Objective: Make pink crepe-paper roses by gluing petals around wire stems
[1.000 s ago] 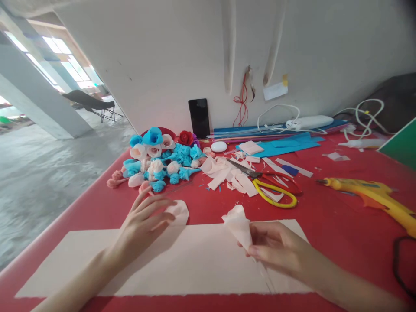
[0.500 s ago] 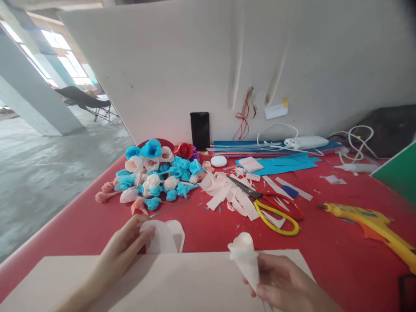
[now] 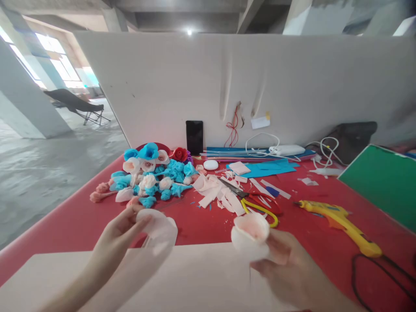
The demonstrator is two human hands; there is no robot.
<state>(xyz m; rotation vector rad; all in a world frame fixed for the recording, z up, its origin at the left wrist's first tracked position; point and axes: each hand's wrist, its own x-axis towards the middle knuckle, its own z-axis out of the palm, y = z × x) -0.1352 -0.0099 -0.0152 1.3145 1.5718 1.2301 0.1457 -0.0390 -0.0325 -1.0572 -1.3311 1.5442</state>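
In the head view, the left hand [image 3: 118, 236] pinches a thin, pale, round-edged petal [image 3: 160, 225] between thumb and fingers. The right hand [image 3: 289, 260], fingers curled, grips a cupped pale flower [image 3: 249, 240] with a wavy rim, near the far edge of a smooth, flat sheet [image 3: 195, 277]. Beyond lie crinkled blue blooms [image 3: 175, 169], ragged scraps [image 3: 208, 188] and metal scissors [image 3: 235, 189] with looped handles.

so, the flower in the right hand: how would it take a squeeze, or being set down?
Probably fragile: the flower is an open cup with a thin rim, so a hard squeeze from the right grip could crumple it. Likely light for its size, being hollow at the mouth. Apt to tip if stood up, since only a thin stem shows below.
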